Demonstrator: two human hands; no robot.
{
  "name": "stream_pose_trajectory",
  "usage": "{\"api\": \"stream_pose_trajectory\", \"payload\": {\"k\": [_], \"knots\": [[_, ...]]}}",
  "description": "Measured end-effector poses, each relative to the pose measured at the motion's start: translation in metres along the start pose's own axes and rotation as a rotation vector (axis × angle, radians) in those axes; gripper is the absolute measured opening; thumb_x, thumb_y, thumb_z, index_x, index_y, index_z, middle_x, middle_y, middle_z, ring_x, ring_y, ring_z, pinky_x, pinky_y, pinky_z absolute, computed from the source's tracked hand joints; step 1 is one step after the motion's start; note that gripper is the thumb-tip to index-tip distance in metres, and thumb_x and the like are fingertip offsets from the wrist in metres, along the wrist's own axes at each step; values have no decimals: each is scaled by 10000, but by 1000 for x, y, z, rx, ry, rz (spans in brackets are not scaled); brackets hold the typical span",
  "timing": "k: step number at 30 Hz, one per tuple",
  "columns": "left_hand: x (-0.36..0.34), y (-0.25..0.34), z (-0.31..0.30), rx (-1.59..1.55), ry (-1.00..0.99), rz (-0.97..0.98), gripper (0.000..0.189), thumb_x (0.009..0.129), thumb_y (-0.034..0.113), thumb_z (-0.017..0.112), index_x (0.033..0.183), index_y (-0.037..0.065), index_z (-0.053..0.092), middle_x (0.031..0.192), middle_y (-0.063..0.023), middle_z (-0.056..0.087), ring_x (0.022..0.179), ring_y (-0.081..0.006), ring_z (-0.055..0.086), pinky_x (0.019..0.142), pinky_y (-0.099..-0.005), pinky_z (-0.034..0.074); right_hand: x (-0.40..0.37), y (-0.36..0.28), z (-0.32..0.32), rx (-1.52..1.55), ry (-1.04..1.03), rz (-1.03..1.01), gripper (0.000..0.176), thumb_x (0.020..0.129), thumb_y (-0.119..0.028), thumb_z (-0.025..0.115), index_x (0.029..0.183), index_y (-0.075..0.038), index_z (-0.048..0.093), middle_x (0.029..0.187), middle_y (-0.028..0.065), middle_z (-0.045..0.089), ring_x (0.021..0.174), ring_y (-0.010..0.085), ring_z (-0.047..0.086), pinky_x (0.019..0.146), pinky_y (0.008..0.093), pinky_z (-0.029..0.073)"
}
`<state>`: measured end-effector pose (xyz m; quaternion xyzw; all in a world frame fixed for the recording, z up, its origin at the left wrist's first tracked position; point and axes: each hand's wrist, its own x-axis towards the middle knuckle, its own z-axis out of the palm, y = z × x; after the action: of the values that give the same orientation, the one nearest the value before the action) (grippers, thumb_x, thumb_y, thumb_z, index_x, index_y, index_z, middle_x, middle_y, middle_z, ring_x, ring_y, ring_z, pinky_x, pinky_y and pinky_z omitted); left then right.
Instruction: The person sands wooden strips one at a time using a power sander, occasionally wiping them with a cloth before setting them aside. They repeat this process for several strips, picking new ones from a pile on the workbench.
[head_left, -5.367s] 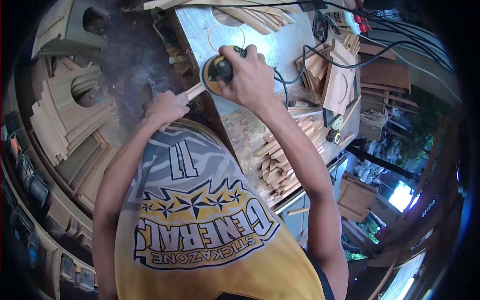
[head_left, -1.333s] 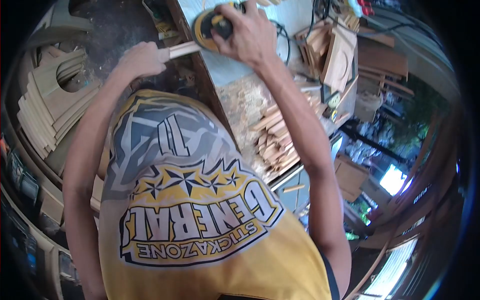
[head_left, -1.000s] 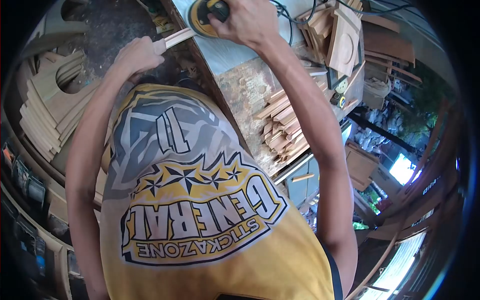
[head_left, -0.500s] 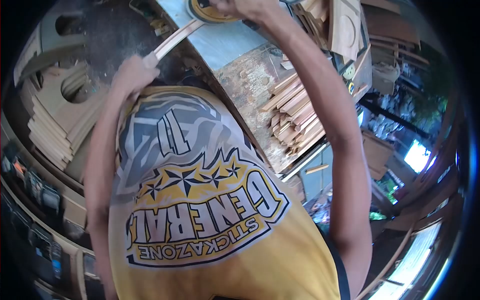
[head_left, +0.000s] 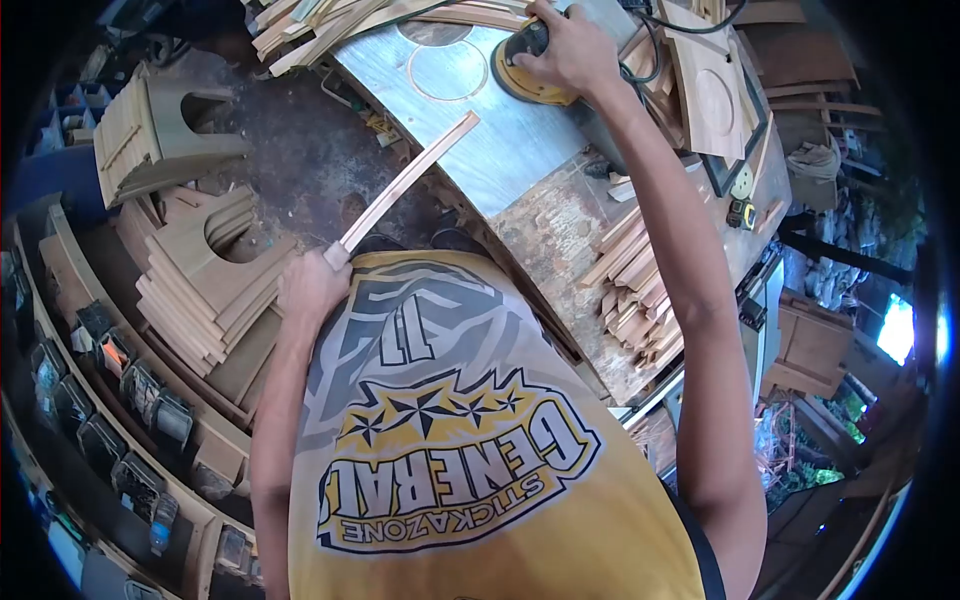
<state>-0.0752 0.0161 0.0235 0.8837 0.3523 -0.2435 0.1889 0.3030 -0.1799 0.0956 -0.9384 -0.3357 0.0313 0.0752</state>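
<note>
My left hand (head_left: pixel 312 284) is closed round the near end of a thin wooden strip (head_left: pixel 405 180), which slants up and away over the workbench's left edge. In my right hand (head_left: pixel 578 50) is a yellow and black orbital sander (head_left: pixel 528 66), gripped from above. The sander sits on a pale, blue-white board (head_left: pixel 490 160) on the bench, to the right of a circle outline on that board. Its underside is hidden. The strip's far end is apart from the sander.
Stacked wooden strips (head_left: pixel 640 290) lie on the bench near my right forearm, and more strips (head_left: pixel 320 28) at the far left. A tape measure (head_left: pixel 741 213) and black cord (head_left: pixel 690 27) are to the right. Cut wooden panels (head_left: pixel 205 275) stand at the left.
The strip has come away from the sander and points upward beside the bench. My right hand has set the sander farther right on the board. The view has shifted.
</note>
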Motion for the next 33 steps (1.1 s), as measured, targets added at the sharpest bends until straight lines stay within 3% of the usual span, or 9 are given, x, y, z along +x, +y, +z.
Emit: {"api": "stream_pose_trajectory", "payload": {"k": [2, 4, 8, 12, 19, 21, 24, 28, 33], "knots": [[0, 2, -1, 11, -3, -18, 419, 864, 388, 684, 1018, 9, 770, 945, -304, 726, 934, -464, 717, 856, -541, 562, -2, -2, 3, 5, 5, -40, 490, 743, -349, 798, 1182, -207, 634, 1182, 264, 604, 967, 450, 667, 789, 527, 557], [3, 3, -3, 22, -33, -17, 409, 869, 385, 675, 1013, 14, 769, 967, -298, 730, 958, -458, 717, 862, -535, 564, -4, 4, 12, -92, 91, -143, 505, 789, -377, 806, 1258, -277, 649, 1061, 215, 621, 936, 443, 678, 804, 515, 570], [8, 13, -16, -8, -45, -29, 414, 852, 368, 687, 1009, -7, 764, 984, -305, 728, 967, -455, 717, 872, -530, 563, -10, 0, -2, -99, 73, -138, 534, 789, -373, 811, 1285, -287, 633, 1079, 213, 623, 945, 443, 678, 845, 527, 560], [31, 32, -25, -91, -248, 65, 460, 788, 344, 735, 1018, -54, 756, 1019, -323, 722, 998, -453, 715, 909, -502, 566, -33, -43, -26, -31, 70, -151, 540, 783, -331, 836, 1279, -240, 641, 1083, 215, 618, 948, 430, 685, 846, 512, 568], [66, 63, -26, -96, -293, 147, 481, 760, 336, 755, 1031, -61, 758, 1060, -306, 729, 1040, -428, 717, 944, -479, 563, -75, -115, -8, -8, -166, -350, 515, 784, -269, 836, 1251, -239, 623, 1059, 215, 586, 906, 394, 681, 730, 475, 609], [59, 61, -24, -103, -291, 132, 476, 763, 336, 755, 1028, -59, 759, 1069, -303, 728, 1045, -426, 716, 949, -477, 560, -79, -115, -5, -6, -180, -386, 502, 789, -268, 831, 1243, -236, 620, 1056, 211, 582, 901, 389, 679, 722, 476, 608], [55, 61, -31, -106, -279, 133, 465, 767, 333, 758, 1024, -54, 762, 1079, -301, 728, 1049, -423, 716, 953, -473, 559, -60, -95, -8, -53, -164, -244, 457, 792, -283, 817, 1206, -241, 628, 1038, 211, 571, 876, 392, 662, 688, 469, 593], [62, 57, -22, -77, -193, 167, 456, 763, 329, 772, 1015, -51, 764, 1074, -298, 730, 1050, -410, 718, 953, -465, 560, -71, -86, -4, -44, -78, -336, 462, 776, -281, 811, 1196, -236, 624, 1042, 212, 575, 890, 399, 655, 681, 473, 588], [55, 34, -26, -79, -315, 146, 454, 749, 336, 784, 947, -72, 759, 983, -306, 732, 973, -415, 733, 897, -472, 577, -83, -87, 1, 17, -42, -410, 468, 770, -299, 809, 1190, -229, 613, 1058, 225, 573, 912, 428, 651, 680, 501, 583]]}}
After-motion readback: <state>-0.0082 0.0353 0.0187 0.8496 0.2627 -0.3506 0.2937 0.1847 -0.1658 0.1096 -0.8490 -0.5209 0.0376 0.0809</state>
